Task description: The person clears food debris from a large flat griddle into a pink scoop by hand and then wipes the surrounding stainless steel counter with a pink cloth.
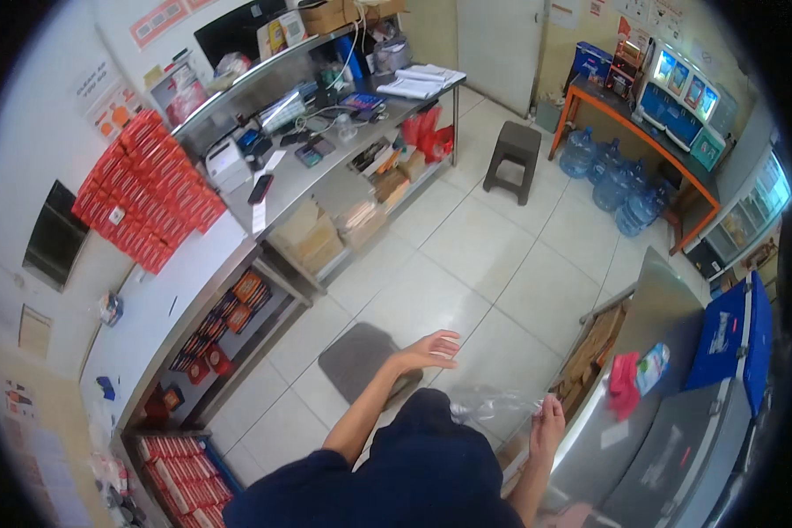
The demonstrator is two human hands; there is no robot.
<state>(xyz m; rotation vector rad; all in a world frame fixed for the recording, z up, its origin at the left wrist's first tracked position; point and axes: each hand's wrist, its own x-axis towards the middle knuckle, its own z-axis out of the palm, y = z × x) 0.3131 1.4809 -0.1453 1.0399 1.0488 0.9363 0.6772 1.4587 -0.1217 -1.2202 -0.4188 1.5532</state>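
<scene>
My right hand (547, 426) pinches one end of a clear plastic bag (499, 405). The thin, see-through bag stretches left from the fingers, in front of my dark clothing. Held out over the tiled floor, my left hand (429, 349) is empty, its fingers apart and slightly bent. Below and left of that hand is a dark grey stool (358, 359), partly hidden by my forearm. To the right of my right hand stands a metal table (647, 308) with a pink cloth (624, 387) and a small packet (652, 368) on it.
On the left, a white counter (163, 321) carries stacked red boxes (145, 189). A metal desk (299, 189) with papers and devices stands farther back. Another stool (513, 158) and several water jugs (619, 187) are on the floor. Blue cooler box (722, 339) at right.
</scene>
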